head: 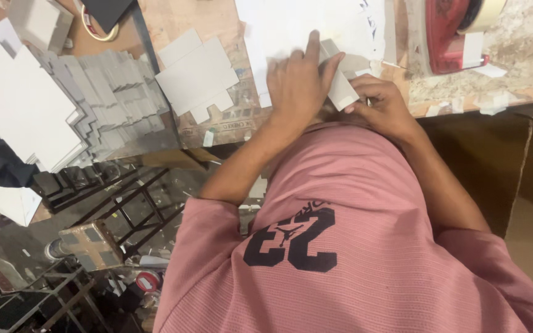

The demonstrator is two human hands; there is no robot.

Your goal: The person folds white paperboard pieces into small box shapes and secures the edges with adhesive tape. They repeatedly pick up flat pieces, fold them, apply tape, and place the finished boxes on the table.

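A small grey cardboard piece (pixel 339 86), folded into a box-like shape, lies at the near edge of the worktable (pixel 174 24) on a white sheet (pixel 291 28). My left hand (pixel 297 83) presses on its left side with the fingers stretched over it. My right hand (pixel 384 105) grips its lower right end with the fingertips. My pink shirt (pixel 353 246) fills the lower part of the view.
A flat grey cardboard cutout (pixel 197 75) lies left of my hands. Stacks of grey and white cutouts (pixel 63 105) cover the table's left. A red tape dispenser (pixel 454 34) stands at the top right. A tape roll (pixel 97 28) lies at the top left. Metal racks (pixel 94 216) stand below.
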